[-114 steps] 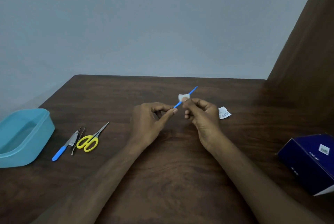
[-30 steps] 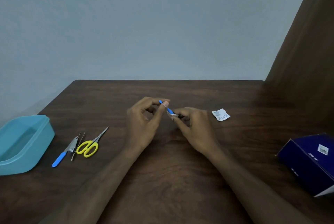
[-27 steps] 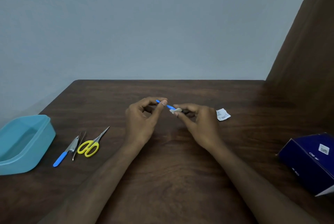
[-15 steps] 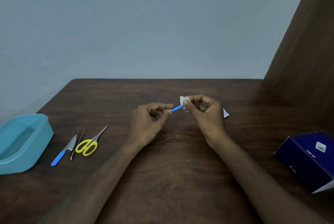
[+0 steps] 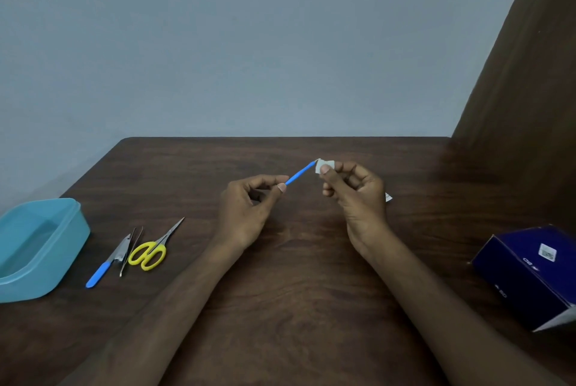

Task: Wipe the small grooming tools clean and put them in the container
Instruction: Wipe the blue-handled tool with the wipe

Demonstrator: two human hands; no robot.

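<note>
A dark wooden table point(image 5: 286, 307) meets a plain grey-blue wall point(image 5: 249, 42). By its left edge sits a blue container point(image 5: 62, 248), then a blue-handled tool point(image 5: 104, 264), tweezers point(image 5: 131, 250) and yellow scissors point(image 5: 151, 250). Mid-table, the left hand point(image 5: 246, 211) pinches a thin blue tool point(image 5: 299, 173); the right hand point(image 5: 355, 192) pinches a white wipe point(image 5: 324, 165) on its far tip. A dark blue box point(image 5: 530, 273) lies at the right edge, below a brown panel point(image 5: 530, 89).

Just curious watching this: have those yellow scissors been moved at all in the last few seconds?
No. The yellow scissors lie beside the tweezers, same spot near the blue container.

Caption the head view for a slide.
Left hand holds a blue tool while right hand wipes its tip with a pad.
</note>
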